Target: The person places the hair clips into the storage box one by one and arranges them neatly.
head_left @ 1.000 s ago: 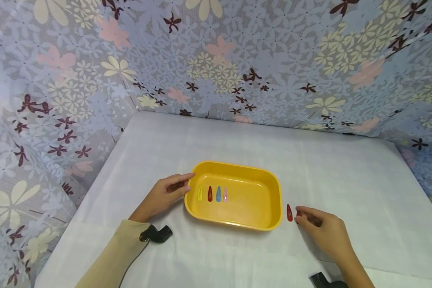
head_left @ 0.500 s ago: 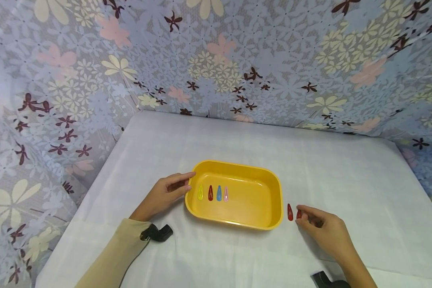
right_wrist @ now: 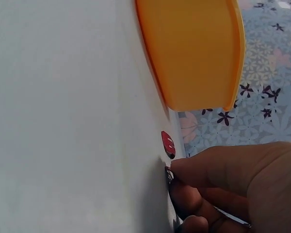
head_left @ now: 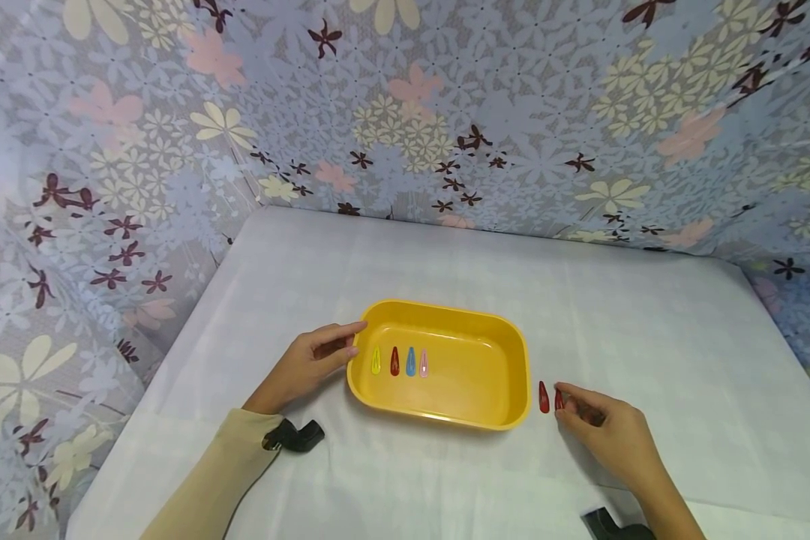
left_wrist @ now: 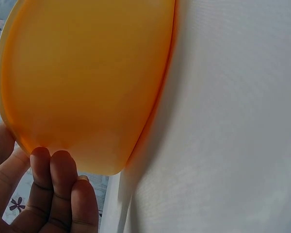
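My left hand point(head_left: 310, 367) holds the left end of a yellow plastic tray point(head_left: 472, 420), its index finger and thumb at the rim. In the left wrist view, several curled fingers touch the tray's outer wall point(left_wrist: 87, 87). Right of the tray, my right hand point(head_left: 607, 431) pinches a red snap hair clip point(head_left: 559, 399) between thumb and index finger, low at the cloth. A second red hair clip point(head_left: 543, 397) lies just left of it, apart from the fingers. Dark, shiny parts show under the curled fingers in the right wrist view; what they are I cannot tell.
Inside the tray, towards its left end, a row runs from a yellow clip point(head_left: 376, 361) to a red clip point(head_left: 394, 361), a blue clip point(head_left: 411, 361) and a pink clip point(head_left: 424, 363). White cloth point(head_left: 405, 487) covers the table; a floral curtain point(head_left: 405, 112) hangs behind.
The red hair clip at my right fingertips shows more than a second ago and has shifted slightly. My left hand, the tray and the row of clips stay put.
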{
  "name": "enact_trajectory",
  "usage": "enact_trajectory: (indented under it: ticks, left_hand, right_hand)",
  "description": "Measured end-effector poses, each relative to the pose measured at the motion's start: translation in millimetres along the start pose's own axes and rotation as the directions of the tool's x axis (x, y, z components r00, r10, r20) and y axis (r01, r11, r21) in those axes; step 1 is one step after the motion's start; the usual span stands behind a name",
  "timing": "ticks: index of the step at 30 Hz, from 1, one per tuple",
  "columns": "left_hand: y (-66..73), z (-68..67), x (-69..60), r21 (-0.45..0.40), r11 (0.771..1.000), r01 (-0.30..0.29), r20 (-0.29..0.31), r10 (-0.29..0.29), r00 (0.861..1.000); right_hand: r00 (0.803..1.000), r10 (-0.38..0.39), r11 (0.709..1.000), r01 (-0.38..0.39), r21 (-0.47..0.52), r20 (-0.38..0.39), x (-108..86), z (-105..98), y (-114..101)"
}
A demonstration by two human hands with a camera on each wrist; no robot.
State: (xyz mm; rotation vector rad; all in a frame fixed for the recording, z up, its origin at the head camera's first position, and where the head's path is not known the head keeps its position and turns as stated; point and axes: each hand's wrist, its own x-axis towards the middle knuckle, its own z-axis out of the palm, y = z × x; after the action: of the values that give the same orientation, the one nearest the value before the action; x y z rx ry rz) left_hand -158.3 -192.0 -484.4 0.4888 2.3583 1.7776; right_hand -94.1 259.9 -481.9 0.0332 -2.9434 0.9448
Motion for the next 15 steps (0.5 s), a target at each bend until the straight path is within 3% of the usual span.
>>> enact_trajectory:
  ticks: [7,15]
  left_hand:
    - [0.9,0.1,-0.3,0.013,1.000,0.010,-0.007,-0.010,1.000]
    - [0.1,0.0,0.2,0.018,1.000,0.005,-0.005,-0.005,1.000]
  right_hand:
    - [1.000,0.018,1.000,-0.018,0.000,-0.015,-0.8,0.8,-1.0]
    - [0.996,0.090,0.995,-0.090,0.041,0.010,-1.8,-2.0,4.4]
